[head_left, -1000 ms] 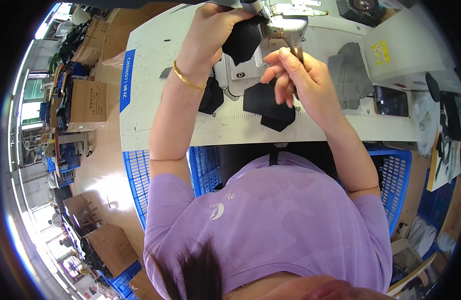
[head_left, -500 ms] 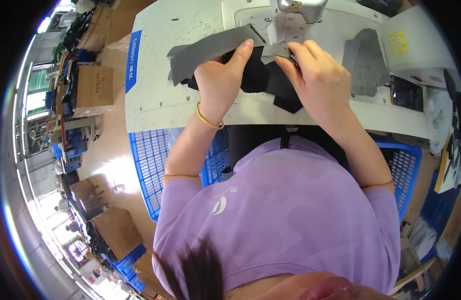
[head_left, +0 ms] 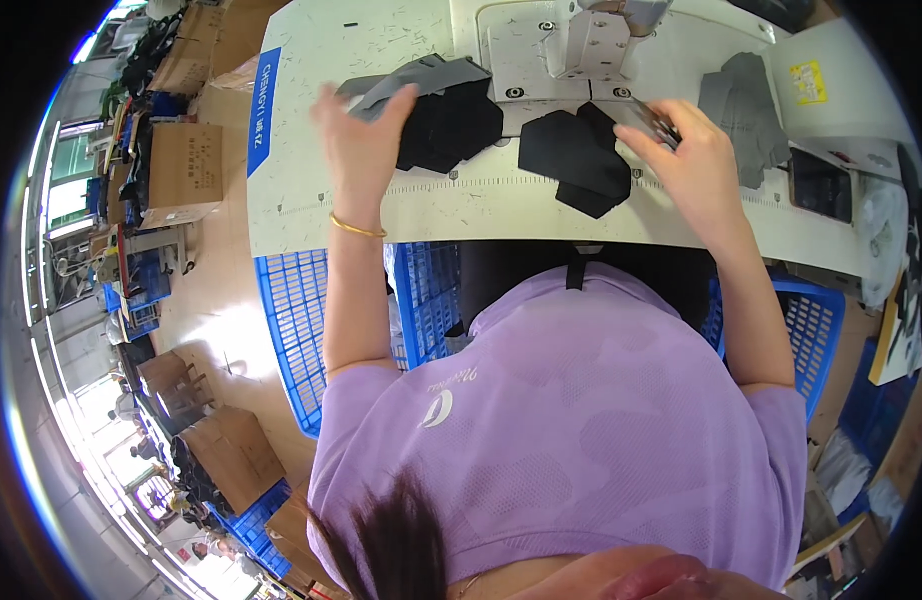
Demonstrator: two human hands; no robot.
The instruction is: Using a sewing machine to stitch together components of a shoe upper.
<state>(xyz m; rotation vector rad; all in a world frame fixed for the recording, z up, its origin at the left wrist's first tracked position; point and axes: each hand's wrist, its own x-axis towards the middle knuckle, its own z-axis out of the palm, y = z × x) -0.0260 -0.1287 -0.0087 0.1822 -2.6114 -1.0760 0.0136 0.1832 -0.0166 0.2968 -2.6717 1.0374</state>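
My left hand (head_left: 363,150), slightly blurred, is at the left pile with thumb and fingers spread. A grey fabric piece (head_left: 426,75) lies at its fingertips, over the black fabric pieces (head_left: 451,130). My right hand (head_left: 693,165) is closed round small metal thread snips (head_left: 664,128), their handles mostly inside the fingers. Just left of that hand, more black cut pieces (head_left: 578,155) lie overlapping in front of the sewing machine (head_left: 593,50). A stack of grey fabric pieces (head_left: 743,118) sits to the right of my right hand.
The white sewing table (head_left: 311,225) is strewn with thread scraps and has a ruler scale along its near edge. A dark phone (head_left: 819,186) lies at the right. Blue plastic crates (head_left: 293,330) stand below the table edge. Cardboard boxes (head_left: 184,170) are on the left.
My left hand has moved left with the grey piece, which now lies on the left pile. My right hand has drawn back right with the snips, uncovering the black pieces.
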